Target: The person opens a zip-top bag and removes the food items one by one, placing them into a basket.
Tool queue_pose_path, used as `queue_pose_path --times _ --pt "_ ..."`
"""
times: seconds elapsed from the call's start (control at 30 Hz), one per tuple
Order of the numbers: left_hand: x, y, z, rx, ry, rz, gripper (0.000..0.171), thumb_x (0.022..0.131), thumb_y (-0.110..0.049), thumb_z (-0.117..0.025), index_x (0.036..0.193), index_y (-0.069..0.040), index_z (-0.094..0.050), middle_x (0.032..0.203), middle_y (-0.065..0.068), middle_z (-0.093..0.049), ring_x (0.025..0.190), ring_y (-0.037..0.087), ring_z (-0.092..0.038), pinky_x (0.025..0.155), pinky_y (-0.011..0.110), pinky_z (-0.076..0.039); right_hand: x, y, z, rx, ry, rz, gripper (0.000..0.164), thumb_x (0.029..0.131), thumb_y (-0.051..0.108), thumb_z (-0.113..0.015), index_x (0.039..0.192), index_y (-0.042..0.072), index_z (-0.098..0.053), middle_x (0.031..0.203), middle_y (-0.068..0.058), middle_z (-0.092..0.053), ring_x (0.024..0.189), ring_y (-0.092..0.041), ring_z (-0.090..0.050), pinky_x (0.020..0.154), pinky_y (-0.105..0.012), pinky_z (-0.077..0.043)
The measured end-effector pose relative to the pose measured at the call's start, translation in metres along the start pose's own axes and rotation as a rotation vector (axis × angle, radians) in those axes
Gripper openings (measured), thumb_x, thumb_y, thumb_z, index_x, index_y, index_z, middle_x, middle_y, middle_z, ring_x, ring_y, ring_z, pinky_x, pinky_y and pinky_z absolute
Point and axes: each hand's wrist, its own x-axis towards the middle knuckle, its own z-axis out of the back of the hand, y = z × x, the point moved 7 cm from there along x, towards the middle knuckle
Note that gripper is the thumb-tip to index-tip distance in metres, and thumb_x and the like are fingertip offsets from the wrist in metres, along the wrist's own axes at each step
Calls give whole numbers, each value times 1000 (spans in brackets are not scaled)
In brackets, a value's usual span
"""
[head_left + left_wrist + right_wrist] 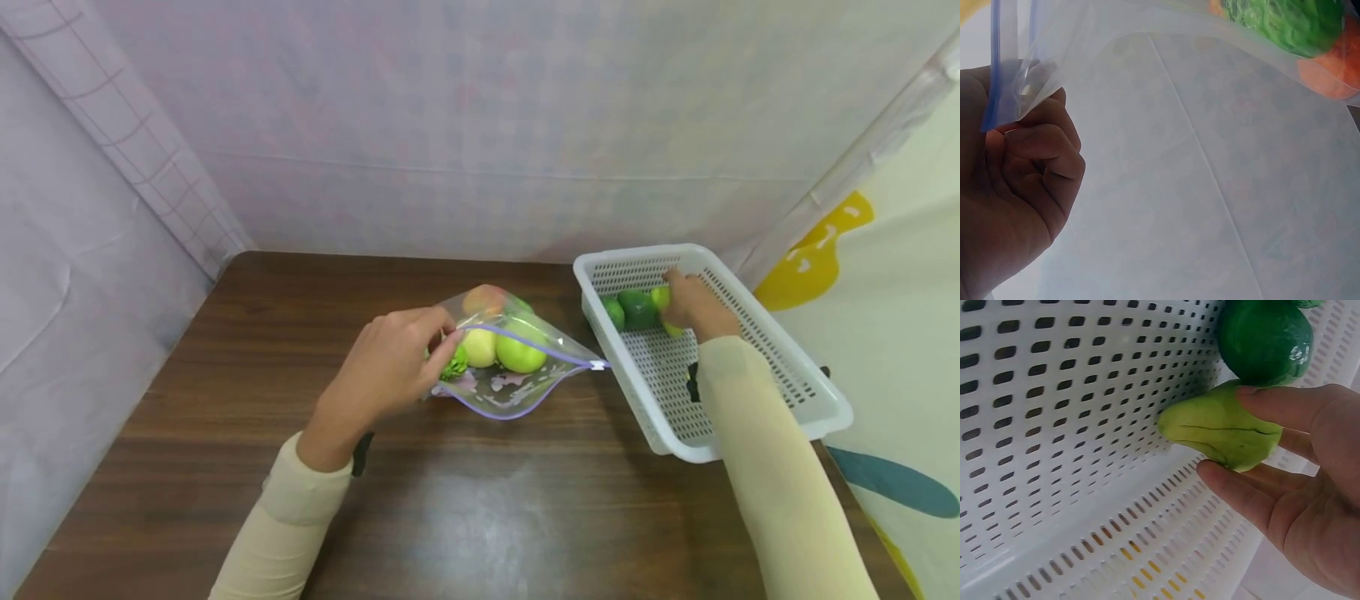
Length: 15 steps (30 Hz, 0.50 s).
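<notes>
My left hand [390, 362] pinches the rim of a clear zip bag [558, 337] with a purple-blue closure [997, 69], and the bag's mouth gapes. Inside the bag lie a green apple [521, 352], a pale yellow-green round fruit [480, 347], an orange-red fruit [483, 298] and a leafy green piece [455, 363]. Over in the white basket [637, 408], my right hand [693, 304] grips a light green, creased chayote [1219, 425], thumb on one side and fingers on the other. Against it sits a dark green, glossy round vegetable [1266, 340].
Another green piece [613, 313] lies near the basket's left wall. The basket stands at the right of the brown wooden table [420, 500], the bag's slider end touching or close to its side. Pale cloth [480, 125] hangs behind the table.
</notes>
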Motion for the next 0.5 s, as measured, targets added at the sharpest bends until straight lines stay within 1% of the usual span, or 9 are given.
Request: queue_pose_path --times 0.07,0.2,0.3,0.43,0.5 --pt "0 0 0 -2 1 2 13 93 -17 -64 85 -7 -67 66 0 -61 53 12 -49 44 28 -43 -1 2 2 2 -7 5 83 80 -3 -63 153 -1 -24 133 -38 -41 118 -49 -40 103 -73 -31" --pt "0 0 0 -2 -1 3 12 93 -17 -64 85 -7 -67 65 0 -60 53 12 -49 44 28 -43 -3 8 10 -21 -27 31 80 80 -3 -65 150 -7 -26 135 -42 -38 122 -53 -37 105 -73 -29" --pt "0 -1 0 -2 -5 1 12 93 -16 -64 85 -7 -67 65 0 -60 52 11 -49 43 28 -43 -6 14 16 -36 -29 35 77 82 -2 -64 149 -9 -26 138 -44 -33 127 -56 -31 106 -74 -26" --pt "0 -2 3 -2 -15 -4 13 93 -16 -64 85 -6 -67 65 1 -61 52 12 -49 43 29 -43 -11 28 30 -67 -44 42 71 86 1 -63 147 -10 -29 142 -45 -29 127 -58 -30 105 -74 -27" --pt "1 -3 4 0 -21 -8 13 92 -16 -64 84 -6 -67 65 1 -61 52 12 -49 43 29 -43 -15 39 40 -103 -64 65 69 87 5 -64 146 -10 -31 143 -45 -30 125 -59 -32 104 -73 -29"
